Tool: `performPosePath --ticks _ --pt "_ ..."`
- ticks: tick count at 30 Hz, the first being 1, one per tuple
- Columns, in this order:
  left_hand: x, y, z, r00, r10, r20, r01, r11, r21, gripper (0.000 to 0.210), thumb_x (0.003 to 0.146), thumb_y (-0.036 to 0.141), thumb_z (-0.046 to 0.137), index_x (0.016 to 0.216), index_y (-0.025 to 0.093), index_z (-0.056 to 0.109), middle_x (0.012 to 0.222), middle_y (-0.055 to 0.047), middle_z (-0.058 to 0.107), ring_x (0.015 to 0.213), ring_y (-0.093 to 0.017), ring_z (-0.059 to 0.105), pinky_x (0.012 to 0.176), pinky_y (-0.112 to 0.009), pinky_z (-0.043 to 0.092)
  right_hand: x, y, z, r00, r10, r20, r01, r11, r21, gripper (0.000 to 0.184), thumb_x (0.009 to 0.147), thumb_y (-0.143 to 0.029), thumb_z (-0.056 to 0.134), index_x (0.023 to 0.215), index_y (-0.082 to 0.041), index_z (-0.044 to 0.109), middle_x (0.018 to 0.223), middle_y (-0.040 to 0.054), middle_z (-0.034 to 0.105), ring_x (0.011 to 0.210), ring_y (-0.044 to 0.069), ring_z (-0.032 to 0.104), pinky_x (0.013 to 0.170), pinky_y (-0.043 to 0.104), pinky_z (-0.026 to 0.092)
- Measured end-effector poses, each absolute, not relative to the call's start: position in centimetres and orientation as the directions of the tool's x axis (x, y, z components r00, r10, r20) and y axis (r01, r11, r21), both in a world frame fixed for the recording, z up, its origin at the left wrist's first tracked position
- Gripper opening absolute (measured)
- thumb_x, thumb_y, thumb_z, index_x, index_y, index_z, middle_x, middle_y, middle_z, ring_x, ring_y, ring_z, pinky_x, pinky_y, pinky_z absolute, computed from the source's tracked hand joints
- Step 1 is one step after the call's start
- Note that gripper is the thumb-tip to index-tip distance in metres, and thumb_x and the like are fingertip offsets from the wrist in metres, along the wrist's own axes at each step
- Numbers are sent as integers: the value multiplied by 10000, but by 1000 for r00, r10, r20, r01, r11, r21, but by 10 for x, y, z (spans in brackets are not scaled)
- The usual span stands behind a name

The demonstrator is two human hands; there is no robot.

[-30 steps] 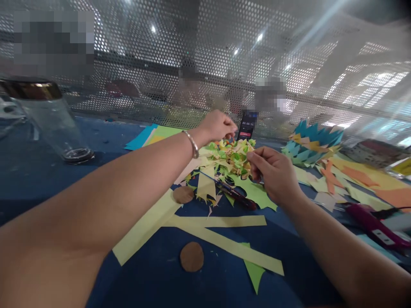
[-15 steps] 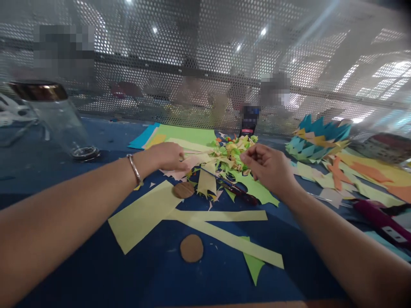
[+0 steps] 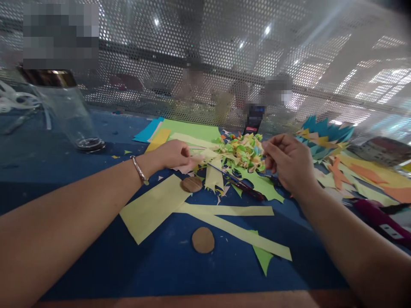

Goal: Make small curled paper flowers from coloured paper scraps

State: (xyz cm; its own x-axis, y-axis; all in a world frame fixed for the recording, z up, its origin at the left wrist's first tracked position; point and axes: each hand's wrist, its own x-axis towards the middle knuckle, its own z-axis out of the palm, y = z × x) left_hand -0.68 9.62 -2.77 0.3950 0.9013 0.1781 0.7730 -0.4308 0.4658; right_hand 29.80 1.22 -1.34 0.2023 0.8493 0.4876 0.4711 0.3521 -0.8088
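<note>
My left hand (image 3: 175,154) has its fingers curled in, just above pale pink and cream paper scraps (image 3: 191,164); whether it holds anything is hidden. My right hand (image 3: 289,162) is closed in a pinch at the right side of a heap of small crumpled paper pieces (image 3: 245,152), green, yellow and peach; anything between its fingertips is too small to make out. Scissors (image 3: 247,188) with dark handles lie between the hands, on green paper (image 3: 265,186). Closer to me are a brown disc (image 3: 192,184), a second brown disc (image 3: 203,240), a pale yellow sheet (image 3: 154,209) and long strips (image 3: 244,231).
A glass bottle (image 3: 69,113) stands at the left, beside white scissors (image 3: 16,100). Coloured sheets (image 3: 192,128) and a phone (image 3: 253,119) lie towards the perforated metal screen (image 3: 144,47). At the right are a blue zigzag paper piece (image 3: 327,134), scraps and a purple tool (image 3: 379,218).
My right hand has drawn to the right, off the crumpled paper heap. The fingers of my left hand have curled in more. The whole view has shifted slightly.
</note>
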Motion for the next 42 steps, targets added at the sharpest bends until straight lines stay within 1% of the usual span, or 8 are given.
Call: performPosePath --ticks 4,8,11,15,20,25,30,42 --pt "-7 95 -24 286 925 249 759 -377 531 179 702 294 653 845 187 649 823 -84 739 751 -239 681 625 -319 498 291 1 -11 146 783 605 600 416 -683 218 854 -423 693 846 -252 558 576 -21 565 407 130 501 395 273 392" --pt "-17 95 -15 191 964 182 777 -262 573 304 742 289 621 1032 198 618 715 -59 712 624 -233 669 525 -304 463 288 -4 -9 13 831 556 599 439 -670 197 870 -407 665 851 -247 552 646 -21 576 426 118 523 412 264 401" --pt "-26 95 -10 205 968 145 879 -247 407 380 694 284 653 1062 191 632 737 -83 703 662 -272 670 545 -324 442 290 -1 -12 -186 909 374 682 394 -616 203 888 -419 626 837 -227 586 617 -25 586 420 113 521 430 258 382" --pt "-17 84 -9 327 890 317 911 -386 145 223 735 323 636 914 194 668 1013 -162 694 948 -339 644 654 -353 428 287 6 -21 -363 911 198 839 412 -356 198 881 -398 621 831 -207 639 634 -8 642 492 118 533 508 255 357" --pt "23 56 -20 536 813 226 802 -574 163 338 857 501 529 763 202 657 852 -83 693 732 -225 619 578 -327 370 280 10 -29 -420 897 135 875 440 -200 153 876 -353 611 868 -206 654 796 14 702 606 130 563 564 253 351" --pt "40 41 -35 574 789 217 771 -611 179 553 800 711 528 941 189 645 957 -137 687 906 -303 620 662 -371 430 280 12 -31 -382 919 100 898 395 -192 112 864 -300 589 844 -205 646 724 -4 688 606 137 571 570 259 350" --pt "45 37 -37 580 789 203 781 -609 140 655 771 733 542 1053 147 621 1092 -204 644 1035 -369 587 788 -451 474 280 14 -29 -335 937 99 920 347 -179 98 841 -264 585 772 -200 616 632 -13 656 573 138 565 558 259 347" --pt "53 34 -37 534 811 238 822 -564 77 750 764 849 417 924 148 628 1051 -225 656 987 -392 604 768 -493 475 281 14 -28 -303 950 70 936 311 -165 77 789 -245 588 745 -197 630 675 12 675 629 155 588 569 260 356"
